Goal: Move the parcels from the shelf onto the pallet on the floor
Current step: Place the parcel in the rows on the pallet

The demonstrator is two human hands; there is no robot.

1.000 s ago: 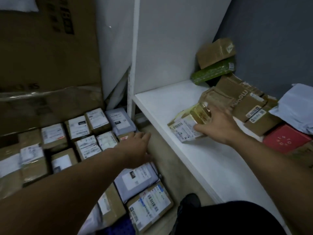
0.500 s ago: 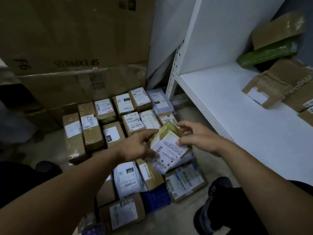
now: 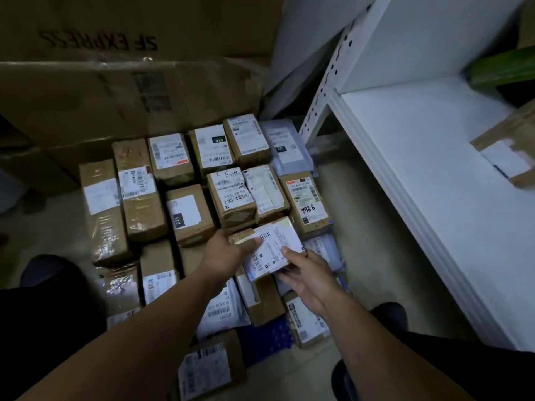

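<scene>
Left hand fingers curl on labelled parcel side, right hand pinches near edge, likely steadying it label-up for neat set-down

parcel: off the shelf, now down at the floor stack, just in front of the box marked 7936 | left hand: was reaching free, now grips the parcel's left edge | right hand: come away from shelf, holds its near corner

Tight-packed parcels across the pallet; bare floor strip alongside the shelf; large cartons behind
</scene>
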